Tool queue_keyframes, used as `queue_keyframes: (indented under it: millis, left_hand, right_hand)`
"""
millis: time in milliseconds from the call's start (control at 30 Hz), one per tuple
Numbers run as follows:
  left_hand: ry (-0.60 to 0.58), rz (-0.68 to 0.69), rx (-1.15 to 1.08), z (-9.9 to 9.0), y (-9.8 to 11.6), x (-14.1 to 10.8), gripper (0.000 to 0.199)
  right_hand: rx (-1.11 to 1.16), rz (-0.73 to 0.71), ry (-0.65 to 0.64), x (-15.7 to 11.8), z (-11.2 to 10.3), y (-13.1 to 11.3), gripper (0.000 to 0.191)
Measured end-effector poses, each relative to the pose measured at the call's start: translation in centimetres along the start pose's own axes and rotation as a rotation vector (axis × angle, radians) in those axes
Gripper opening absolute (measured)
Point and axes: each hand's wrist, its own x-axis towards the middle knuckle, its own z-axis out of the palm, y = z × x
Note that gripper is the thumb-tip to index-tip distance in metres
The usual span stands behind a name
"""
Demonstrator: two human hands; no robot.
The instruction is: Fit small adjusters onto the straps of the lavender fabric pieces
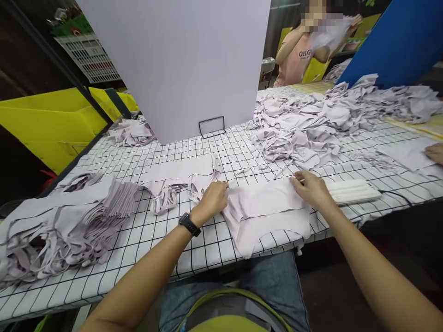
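1 pale lilac fabric piece (268, 210), flat at the near edge of the gridded surface (214, 152); left hand (212, 200) pinching its left edge, right hand (311, 188) fingers curled gripping its upper right corner.

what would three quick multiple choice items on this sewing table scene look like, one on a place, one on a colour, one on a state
1. Where does the big loose heap of fabric pieces lie?
A. far right of the table
B. on the floor
C. in the yellow bin

2. What colour is the garment piece under the hands?
A. dark green
B. pale lilac
C. red

3. How does the garment piece lie?
A. rolled into a ball
B. hanging from a hook
C. spread flat on the checked table, overhanging its near edge

Answers: 1 A, the heap sits beyond the right hand. 2 B, it matches the other pale lilac pieces. 3 C, the left hand and right hand press its two upper corners flat.
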Motion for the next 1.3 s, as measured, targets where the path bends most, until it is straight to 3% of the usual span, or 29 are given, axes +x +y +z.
queue_keyframes:
  millis: [133, 267, 367, 467, 567, 633, 733, 867, 1000, 1167, 1300]
  left_hand:
    - [-0.029, 0.002, -0.056, -0.3, -0.2, 0.6, 0.015]
    - [-0.111, 0.016, -0.255, -2.5, -0.8, 0.6, 0.012]
    - [-0.224, -0.026, -0.347, -4.0, -1.4, 0.3, 0.018]
    - [-0.214, -0.001, -0.002, -4.2, -1.1, -0.1, 0.026]
    - [-0.077, 0.118, 0.274, -2.9, 0.5, -0.5, 0.029]
    - [-0.043, 0.233, 0.267, -1.4, 2.2, -0.4, 0.025]
    - [-0.085, 0.453, 0.132, 1.3, 5.2, 0.5, 0.032]
    - [-0.176, 0.699, 0.086, 5.6, 9.2, 1.9, 0.037]
    - [-0.285, 0.739, 0.176, 8.7, 11.5, 1.9, 0.049]
    - [-0.198, 0.737, 0.271, 9.7, 11.5, 0.9, 0.061]
    - [-0.188, 0.736, 0.289, 9.8, 11.2, 1.0, 0.062]
  right_hand:
    - [-0.004, -0.027, -0.073, 1.7, 0.1, -0.4, 0.008]
    - [0.017, -0.025, -0.013, 2.5, 0.0, -1.0, 0.013]
    - [0.064, -0.014, 0.077, 0.8, -0.7, -1.3, 0.009]
    - [0.108, 0.035, 0.216, -3.6, -1.9, -1.1, 0.015]
    - [0.149, 0.166, 0.337, -9.6, -2.2, 0.3, 0.032]
    - [0.29, 0.301, 0.311, -13.2, -1.7, 1.6, 0.038]
    - [0.387, 0.348, 0.22, -16.5, -0.2, 3.4, 0.049]
    - [0.526, 0.333, 0.099, -17.2, 1.7, 4.2, 0.062]
    - [0.66, 0.269, -0.032, -17.2, 2.3, 4.2, 0.064]
    - [0.73, 0.206, -0.155, -18.5, 0.8, 4.8, 0.057]
    - [0.616, 0.222, -0.288, -20.4, -1.4, 6.1, 0.056]
